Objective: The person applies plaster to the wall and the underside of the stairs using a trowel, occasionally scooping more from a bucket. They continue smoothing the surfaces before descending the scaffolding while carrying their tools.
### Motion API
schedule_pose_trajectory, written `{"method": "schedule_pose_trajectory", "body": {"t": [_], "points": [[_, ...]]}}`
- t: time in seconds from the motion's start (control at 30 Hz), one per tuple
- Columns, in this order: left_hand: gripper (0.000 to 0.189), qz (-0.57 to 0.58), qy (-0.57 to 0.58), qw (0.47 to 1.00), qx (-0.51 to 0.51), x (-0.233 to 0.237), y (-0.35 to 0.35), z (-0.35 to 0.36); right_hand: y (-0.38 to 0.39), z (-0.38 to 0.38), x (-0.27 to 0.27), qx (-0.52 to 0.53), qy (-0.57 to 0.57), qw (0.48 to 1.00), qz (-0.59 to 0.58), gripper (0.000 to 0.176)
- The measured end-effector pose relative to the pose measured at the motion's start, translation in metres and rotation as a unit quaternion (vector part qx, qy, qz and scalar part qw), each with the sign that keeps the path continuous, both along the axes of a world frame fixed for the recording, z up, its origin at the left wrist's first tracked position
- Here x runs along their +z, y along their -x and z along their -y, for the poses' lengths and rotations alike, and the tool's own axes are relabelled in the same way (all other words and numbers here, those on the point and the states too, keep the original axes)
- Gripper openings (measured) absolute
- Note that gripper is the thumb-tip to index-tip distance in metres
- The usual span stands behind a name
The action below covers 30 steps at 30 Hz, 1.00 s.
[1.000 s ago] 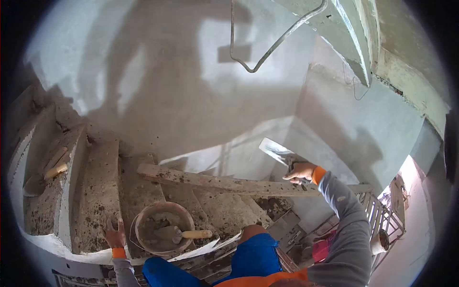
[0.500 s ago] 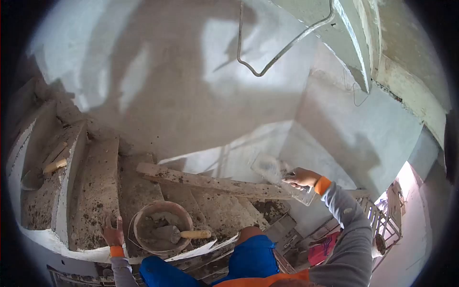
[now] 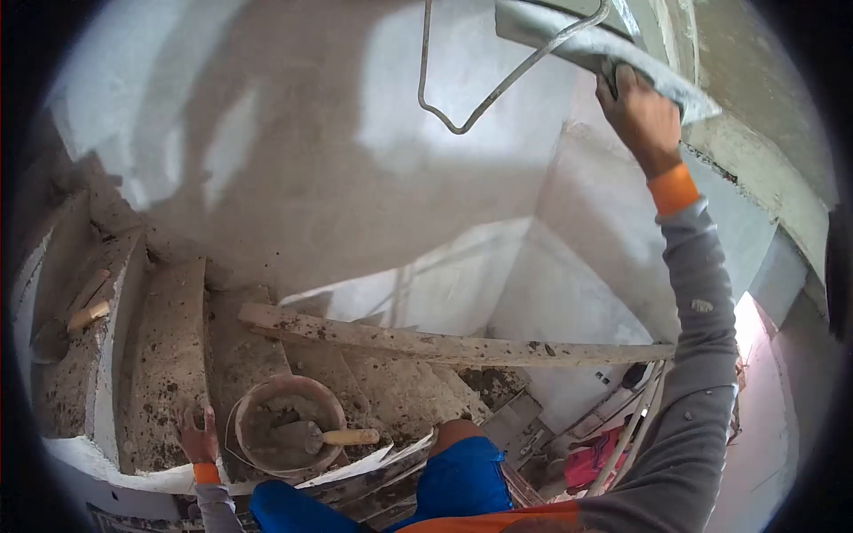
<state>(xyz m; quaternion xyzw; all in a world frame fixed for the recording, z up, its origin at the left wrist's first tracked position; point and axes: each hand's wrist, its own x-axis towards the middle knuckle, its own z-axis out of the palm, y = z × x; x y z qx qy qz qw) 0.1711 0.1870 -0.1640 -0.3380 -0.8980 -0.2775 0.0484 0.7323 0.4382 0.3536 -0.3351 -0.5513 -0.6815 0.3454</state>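
High at the upper right, my right hand (image 3: 641,115) grips the handle of a plastering trowel (image 3: 555,37). Its long flat blade lies up against the sloping surface under the ceiling edge, partly behind a bent metal rod (image 3: 475,115). My left hand (image 3: 197,437) rests with fingers spread on a mortar-splashed stair step (image 3: 164,382). Just right of that hand stands a bucket (image 3: 336,404) with grey mortar (image 3: 267,444) inside. A pointed trowel (image 3: 351,437) with a wooden handle lies across the bucket, its blade on the mortar.
Another wooden-handled trowel (image 3: 89,315) lies on a higher step at left. A long wooden plank (image 3: 426,344) spans from the stairs toward the right. Below right are a pink cloth (image 3: 593,462) and light-coloured poles (image 3: 633,431). A plastered wall (image 3: 311,178) rises ahead.
My right hand has lifted the plastering trowel from beside the plank up to the sloping surface at the upper right. The left hand stays on the step; the view has shifted slightly.
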Motion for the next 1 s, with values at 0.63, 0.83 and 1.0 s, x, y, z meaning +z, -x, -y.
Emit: {"method": "schedule_pose_trajectory", "body": {"t": [0.63,0.83,1.0], "points": [[0.070,-0.024,-0.019,0.998,0.048,-0.021,0.010,-0.007,-0.082,-0.086,0.020,-0.138,0.213,0.960,-0.123,0.030],[0.072,-0.012,0.015,0.999,0.036,-0.001,-0.001,-0.004,-0.001,-0.036,0.007,-0.015,0.105,0.994,-0.033,0.026],[0.070,-0.011,0.028,0.998,0.050,-0.028,0.020,-0.006,-0.013,-0.051,0.035,-0.084,0.115,0.988,-0.059,0.026]]}}
